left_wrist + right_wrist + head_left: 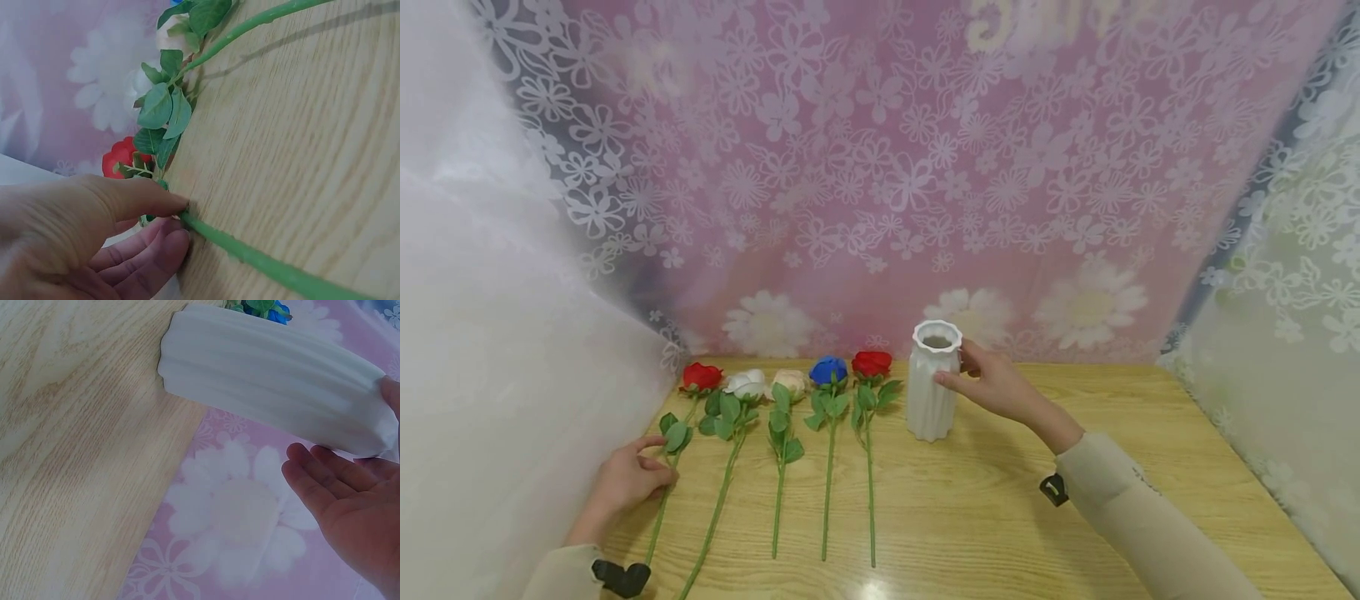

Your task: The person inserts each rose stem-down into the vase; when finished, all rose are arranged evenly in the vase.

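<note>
At the far left lies a red rose (pixel 702 377), its green stem running toward the table's front edge. My left hand (pixel 628 479) pinches that stem (pixel 250 256) between thumb and fingers, just below the leaves. An upright white fluted vase (pixel 932 392) with a scalloped rim stands right of the flowers. Near its neck, my right hand (pixel 1000 385) grips the vase, thumb in front and fingers around the far side. In the right wrist view the thumb and fingertips meet the vase wall (pixel 269 375) near its top. The vase's mouth shows no flower in it.
Beside the held rose lie a white rose (pixel 745 385), a cream rose (pixel 791 383), a blue rose (pixel 829 372) and another red rose (pixel 872 364), stems toward the front. The wooden table (pixel 1015 525) meets a pink floral curtain (pixel 880 208) behind and a white sheet (pixel 512 333) at left.
</note>
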A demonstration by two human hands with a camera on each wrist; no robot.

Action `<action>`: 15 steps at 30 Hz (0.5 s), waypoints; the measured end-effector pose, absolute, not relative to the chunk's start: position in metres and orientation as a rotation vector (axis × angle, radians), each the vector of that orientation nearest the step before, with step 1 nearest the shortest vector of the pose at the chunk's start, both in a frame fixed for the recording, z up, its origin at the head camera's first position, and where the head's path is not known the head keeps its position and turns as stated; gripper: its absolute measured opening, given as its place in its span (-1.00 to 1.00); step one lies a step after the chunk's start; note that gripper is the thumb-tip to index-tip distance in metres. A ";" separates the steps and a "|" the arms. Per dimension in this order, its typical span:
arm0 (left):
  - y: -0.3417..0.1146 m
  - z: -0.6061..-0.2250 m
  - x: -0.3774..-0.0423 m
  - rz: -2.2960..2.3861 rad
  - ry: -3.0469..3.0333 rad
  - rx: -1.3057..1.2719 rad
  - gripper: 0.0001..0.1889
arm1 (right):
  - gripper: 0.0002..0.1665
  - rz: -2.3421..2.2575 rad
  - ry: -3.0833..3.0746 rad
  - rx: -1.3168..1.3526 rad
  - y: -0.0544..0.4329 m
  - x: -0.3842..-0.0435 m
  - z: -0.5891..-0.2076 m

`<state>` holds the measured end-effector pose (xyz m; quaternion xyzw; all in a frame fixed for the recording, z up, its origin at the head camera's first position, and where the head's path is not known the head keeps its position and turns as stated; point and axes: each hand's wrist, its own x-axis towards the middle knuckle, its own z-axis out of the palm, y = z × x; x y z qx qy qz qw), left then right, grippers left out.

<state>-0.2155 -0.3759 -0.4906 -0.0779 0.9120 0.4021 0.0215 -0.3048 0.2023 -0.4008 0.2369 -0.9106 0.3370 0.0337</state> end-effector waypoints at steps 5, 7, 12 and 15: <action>-0.373 -0.489 -0.215 1.304 2.797 -0.300 -0.21 | -0.09 1.046 -2.806 0.734 0.202 -0.305 -0.401; -0.373 -0.489 -0.215 1.294 2.793 -0.341 -0.18 | -0.09 1.047 -2.810 0.732 0.202 -0.305 -0.401; -0.371 -0.490 -0.217 1.235 2.811 -0.404 -0.11 | -0.08 1.058 -2.816 0.723 0.202 -0.305 -0.401; -0.369 -0.488 -0.218 1.203 2.826 -0.424 -0.12 | -0.09 1.060 -2.813 0.725 0.202 -0.304 -0.401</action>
